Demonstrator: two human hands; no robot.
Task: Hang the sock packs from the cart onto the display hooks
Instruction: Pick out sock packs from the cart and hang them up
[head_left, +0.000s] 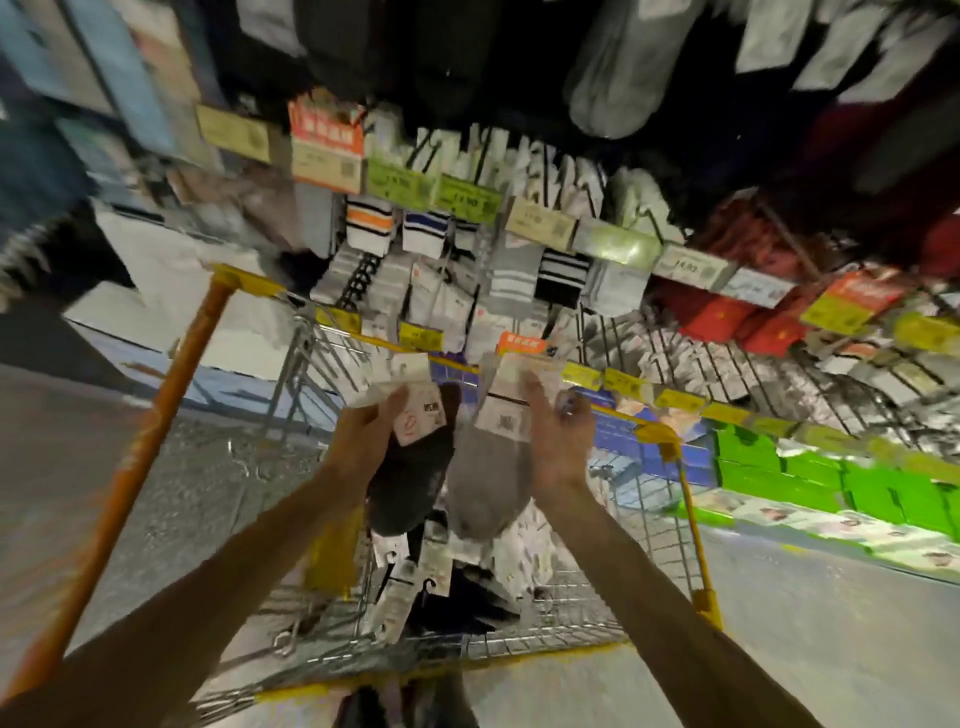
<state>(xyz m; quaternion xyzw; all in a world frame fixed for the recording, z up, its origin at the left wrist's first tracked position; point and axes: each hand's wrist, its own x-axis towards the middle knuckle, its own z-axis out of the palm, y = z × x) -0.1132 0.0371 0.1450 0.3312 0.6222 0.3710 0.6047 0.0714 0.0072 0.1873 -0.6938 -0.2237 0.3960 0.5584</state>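
both hands were held up over the wire cart (693, 525), just in front of the display. the left hand (363, 441) was clamped on the card header of a dark sock pack (415, 473), fingers curled over the card's top edge. the right hand (558, 441) was closed on the card of a grey sock pack (485, 478), the thumb laid across its front; the fingers behind it were blurred. the two packs were hung side by side, touching or nearly so, their toes pointed down into the cart. more sock packs (415, 577) were heaped in the cart basket below them. an orange handle (130, 467) was seen at the cart's left. behind the cart, striped socks (511, 270) were hung on the display hooks (769, 364) under a row of price tags (462, 195). red packs (727, 317) and green boxes (831, 473) were stacked to the right.
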